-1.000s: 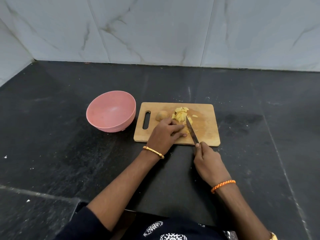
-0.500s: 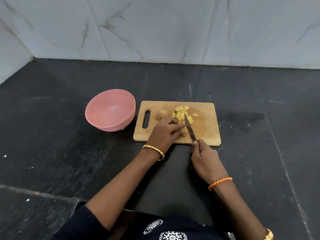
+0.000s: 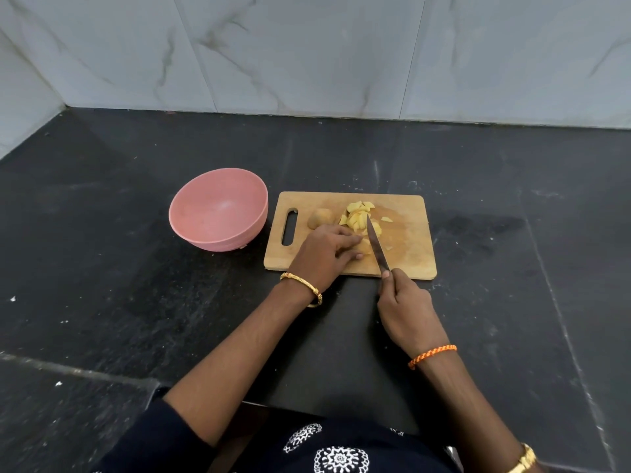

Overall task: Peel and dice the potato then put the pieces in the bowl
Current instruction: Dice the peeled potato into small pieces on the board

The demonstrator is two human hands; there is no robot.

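A black stone counter [image 3: 102,268] runs back to a pale marble-patterned tiled wall [image 3: 307,52]. On it sits a pink round bowl [image 3: 218,209], matte and holding nothing visible, just left of a rectangular wooden cutting board [image 3: 409,247] with a slot handle at its left end. Nothing lies between the bowl and the board.

The left hand [image 3: 324,254], with a gold bangle [image 3: 302,285] at its wrist, rests on the board with fingers curled down over a pale piece of potato [image 3: 365,246], pressing it in place; most of that piece is hidden under the fingers. The right hand [image 3: 406,308], with an orange braided wristband [image 3: 432,355], is wrapped around the handle of a knife [image 3: 377,245], its forefinger extended along the top. The narrow steel blade angles away across the board, right beside the left fingertips.

Beyond the blade lies a loose heap of yellow cut pieces [image 3: 358,216], irregular and angular. A rounded brownish potato chunk [image 3: 321,218] sits near the handle slot.
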